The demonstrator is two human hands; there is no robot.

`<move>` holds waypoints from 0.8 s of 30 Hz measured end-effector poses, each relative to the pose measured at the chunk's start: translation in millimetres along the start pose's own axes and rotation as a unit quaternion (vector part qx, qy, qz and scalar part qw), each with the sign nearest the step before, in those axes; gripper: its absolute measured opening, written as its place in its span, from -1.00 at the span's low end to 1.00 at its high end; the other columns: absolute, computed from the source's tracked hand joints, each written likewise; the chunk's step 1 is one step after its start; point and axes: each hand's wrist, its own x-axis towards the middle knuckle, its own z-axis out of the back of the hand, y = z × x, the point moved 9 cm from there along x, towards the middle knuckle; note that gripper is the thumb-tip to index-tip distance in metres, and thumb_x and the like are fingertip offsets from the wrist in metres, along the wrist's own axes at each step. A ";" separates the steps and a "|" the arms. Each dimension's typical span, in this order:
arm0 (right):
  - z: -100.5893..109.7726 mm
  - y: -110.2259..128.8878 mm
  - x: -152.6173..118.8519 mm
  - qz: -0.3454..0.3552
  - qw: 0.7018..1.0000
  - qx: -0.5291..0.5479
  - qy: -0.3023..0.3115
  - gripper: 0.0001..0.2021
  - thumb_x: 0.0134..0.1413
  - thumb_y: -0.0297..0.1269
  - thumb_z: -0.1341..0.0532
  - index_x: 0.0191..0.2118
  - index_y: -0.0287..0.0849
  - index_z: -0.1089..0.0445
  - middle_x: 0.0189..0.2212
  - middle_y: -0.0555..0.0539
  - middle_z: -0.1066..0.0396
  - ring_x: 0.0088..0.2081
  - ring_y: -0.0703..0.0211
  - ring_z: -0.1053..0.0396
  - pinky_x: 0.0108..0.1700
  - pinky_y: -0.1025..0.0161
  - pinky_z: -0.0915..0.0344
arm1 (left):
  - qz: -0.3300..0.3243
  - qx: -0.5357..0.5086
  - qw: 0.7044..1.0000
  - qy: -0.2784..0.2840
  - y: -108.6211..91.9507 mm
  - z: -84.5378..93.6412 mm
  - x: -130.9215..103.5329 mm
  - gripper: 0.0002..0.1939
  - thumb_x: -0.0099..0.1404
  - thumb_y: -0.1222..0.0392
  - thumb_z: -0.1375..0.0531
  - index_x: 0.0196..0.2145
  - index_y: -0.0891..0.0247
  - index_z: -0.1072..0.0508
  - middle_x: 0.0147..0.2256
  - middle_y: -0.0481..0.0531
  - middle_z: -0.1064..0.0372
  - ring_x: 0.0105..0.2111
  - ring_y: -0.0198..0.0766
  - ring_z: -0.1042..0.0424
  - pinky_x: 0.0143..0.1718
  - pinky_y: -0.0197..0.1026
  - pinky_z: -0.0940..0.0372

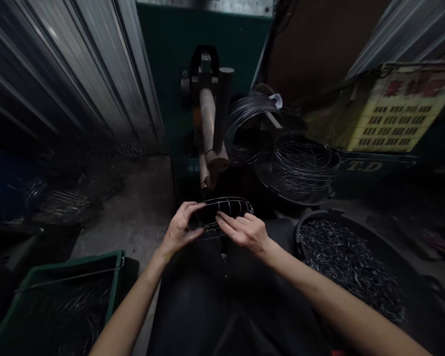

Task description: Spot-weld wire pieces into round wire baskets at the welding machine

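A rounded wire frame (229, 200) with thin cross wires is held between my two hands, above my lap. My left hand (180, 227) grips its left side, thumb below and fingers above. On the right, my right hand (245, 230) is at the frame with its index finger stretched into it and the other fingers curled against its right end. Just beyond the frame, the machine's round metal arms (208, 123) point toward me; the frame appears apart from them.
A green machine body (163, 64) stands ahead. Wire coils (306, 163) lie right of it, near a yellow crate (389, 121). A black tub (304, 220) of small metal pieces is at the right, a green bin (114, 282) at the lower left.
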 end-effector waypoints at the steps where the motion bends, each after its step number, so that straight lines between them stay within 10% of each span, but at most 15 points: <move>1: -1.4 -0.6 -0.3 0.002 1.000 0.004 0.002 -0.78 0.17 -0.50 -0.12 -0.18 -0.18 -0.49 -0.14 -0.01 -0.51 -0.52 0.41 -0.19 -0.43 0.30 -0.07 | -0.003 0.002 1.000 -0.002 0.2 0.1 0.6 -0.44 0.13 0.33 -0.27 0.07 0.19 -0.24 -0.06 0.12 -0.27 -0.02 -0.16 -0.34 0.00 -0.06 -0.32; 24: -23.1 -6.2 -0.5 0.044 0.998 -0.008 0.035 -0.77 0.19 -0.49 -0.11 -0.15 -0.15 -0.47 -0.09 -0.02 -0.49 -0.49 0.39 -0.21 -0.40 0.27 -0.07 | -0.010 0.020 1.000 -0.021 10.3 -1.2 9.2 -0.46 0.14 0.29 -0.25 0.08 0.16 -0.24 -0.05 0.14 -0.24 -0.03 -0.12 -0.34 -0.03 -0.01 -0.34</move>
